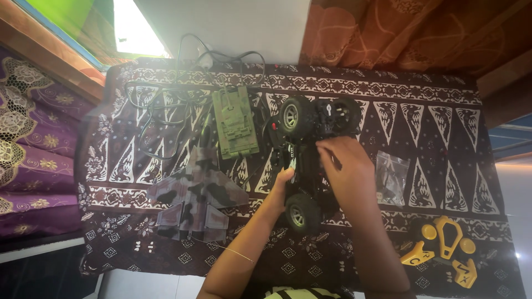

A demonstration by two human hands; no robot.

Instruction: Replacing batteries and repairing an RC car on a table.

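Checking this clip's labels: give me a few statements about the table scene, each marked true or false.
1. Both hands are on the black toy car. True: the left hand and the right hand both touch it.
2. The green toy tank lies right of the car. False: it lies left of it.
3. The yellow remote controller sits untouched near the cloth's right corner. True.
4. The camouflage toy jet is held in the left hand. False: it lies on the patterned cloth, untouched.
5. A clear plastic bag lies right of the car. True.

A home (by its look): patterned tablecloth (443,99), orange curtain (399,33), toys.
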